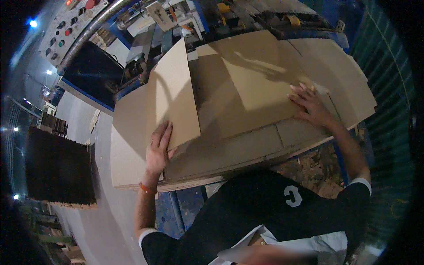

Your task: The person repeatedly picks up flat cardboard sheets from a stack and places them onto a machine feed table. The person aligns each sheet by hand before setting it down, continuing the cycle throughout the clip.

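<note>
A stack of brown cardboard sheets (229,152) lies before me. On top of it is a cardboard piece with a raised left panel (174,97) standing at a slant and a right panel (256,73) folded inward; a darker, shaded band shows between them. Against the lower part of the left panel rests my left hand (159,148), its fingers stretched along the board and an orange band on the wrist. My right hand (311,106) has its fingers spread over the right side of the cardboard, near the right panel's edge.
Behind the stack stands a blue-framed machine (163,35) with rollers and metal parts. A control panel (66,31) with buttons is at upper left. A dark stack of boards (59,168) stands on the floor at left. Cardboard scraps (318,170) lie below; green corrugated sheeting (393,110) is at right.
</note>
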`<move>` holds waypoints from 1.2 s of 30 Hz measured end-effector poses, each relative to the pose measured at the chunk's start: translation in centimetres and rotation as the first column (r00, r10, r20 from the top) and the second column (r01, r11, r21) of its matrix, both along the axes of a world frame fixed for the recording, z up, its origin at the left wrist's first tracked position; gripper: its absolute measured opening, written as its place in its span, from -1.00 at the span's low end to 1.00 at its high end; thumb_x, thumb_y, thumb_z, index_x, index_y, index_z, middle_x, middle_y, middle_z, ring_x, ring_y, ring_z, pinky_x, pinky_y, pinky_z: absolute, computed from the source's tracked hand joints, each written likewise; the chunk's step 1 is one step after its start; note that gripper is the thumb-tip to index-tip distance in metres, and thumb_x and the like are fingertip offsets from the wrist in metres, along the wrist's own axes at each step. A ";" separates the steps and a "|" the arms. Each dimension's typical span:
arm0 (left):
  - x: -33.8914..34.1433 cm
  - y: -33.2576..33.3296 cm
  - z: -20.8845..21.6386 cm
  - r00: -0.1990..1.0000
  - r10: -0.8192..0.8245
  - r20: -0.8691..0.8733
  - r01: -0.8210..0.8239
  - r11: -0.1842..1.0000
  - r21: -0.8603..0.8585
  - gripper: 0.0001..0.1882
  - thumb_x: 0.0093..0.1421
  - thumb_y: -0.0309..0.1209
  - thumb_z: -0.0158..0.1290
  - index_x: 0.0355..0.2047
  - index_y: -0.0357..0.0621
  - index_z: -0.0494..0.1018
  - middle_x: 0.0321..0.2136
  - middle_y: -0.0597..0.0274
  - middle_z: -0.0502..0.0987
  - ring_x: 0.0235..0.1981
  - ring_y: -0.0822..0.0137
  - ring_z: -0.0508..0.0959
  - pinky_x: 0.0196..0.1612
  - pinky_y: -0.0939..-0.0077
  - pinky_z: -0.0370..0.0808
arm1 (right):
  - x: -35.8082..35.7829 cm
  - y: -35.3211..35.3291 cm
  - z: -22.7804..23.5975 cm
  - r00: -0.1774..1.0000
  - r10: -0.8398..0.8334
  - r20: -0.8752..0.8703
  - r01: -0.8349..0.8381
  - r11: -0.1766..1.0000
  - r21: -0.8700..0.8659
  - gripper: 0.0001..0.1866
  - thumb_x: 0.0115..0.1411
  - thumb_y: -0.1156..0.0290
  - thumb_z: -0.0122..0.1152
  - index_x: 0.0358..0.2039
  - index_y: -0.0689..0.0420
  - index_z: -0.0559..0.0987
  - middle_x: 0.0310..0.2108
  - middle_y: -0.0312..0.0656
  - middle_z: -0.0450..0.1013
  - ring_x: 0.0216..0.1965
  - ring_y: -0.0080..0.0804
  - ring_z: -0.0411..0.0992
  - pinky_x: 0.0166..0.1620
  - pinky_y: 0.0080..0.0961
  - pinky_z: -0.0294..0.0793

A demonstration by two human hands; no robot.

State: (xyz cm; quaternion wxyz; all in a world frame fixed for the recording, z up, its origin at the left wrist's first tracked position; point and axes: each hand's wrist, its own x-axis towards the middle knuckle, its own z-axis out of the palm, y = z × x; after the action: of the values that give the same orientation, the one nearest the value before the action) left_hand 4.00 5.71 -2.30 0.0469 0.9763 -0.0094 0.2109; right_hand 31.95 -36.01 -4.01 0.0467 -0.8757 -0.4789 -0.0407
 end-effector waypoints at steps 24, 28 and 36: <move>-0.5 3.2 -0.2 0.647 0.640 0.414 -0.661 0.742 -0.113 -0.23 0.00 -0.21 0.18 0.14 -0.29 0.12 0.12 -0.14 0.19 0.16 -0.03 0.17 0.17 0.17 0.10 | 1.5 -8.9 -2.0 0.646 -0.756 -0.109 0.701 0.530 0.477 -0.31 0.08 -0.02 0.06 0.14 0.12 0.24 0.21 0.10 0.00 0.21 0.04 0.02 0.19 -0.20 0.06; -5.3 3.8 -4.1 0.295 0.921 0.256 -0.821 0.381 -0.425 -0.22 0.01 -0.18 0.16 0.15 -0.29 0.10 0.13 -0.12 0.16 0.15 -0.02 0.17 0.17 0.16 0.11 | 1.2 -14.8 -4.9 0.220 -0.975 -0.029 0.900 0.192 0.392 -0.26 0.06 -0.11 0.04 0.10 0.18 0.28 0.16 0.16 0.07 0.20 0.06 0.01 0.22 -0.14 -0.04; -9.5 5.7 -4.8 -0.011 1.000 -0.025 -0.779 -0.024 -0.627 -0.21 0.05 -0.12 0.13 0.16 -0.29 0.08 0.17 -0.09 0.11 0.15 0.00 0.19 0.18 0.15 0.11 | 6.4 -17.6 -8.4 0.497 -0.815 -0.296 0.410 -0.080 0.909 -0.40 0.03 0.20 0.19 0.05 0.19 0.31 0.02 0.03 0.27 0.08 -0.15 0.21 0.10 -0.29 0.19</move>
State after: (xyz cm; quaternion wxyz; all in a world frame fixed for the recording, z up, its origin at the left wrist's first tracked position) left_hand -5.46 11.36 -7.13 0.1229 0.5914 0.6917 0.3958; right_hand 38.36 -53.64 -12.40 0.4216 -0.7634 0.1114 -0.4765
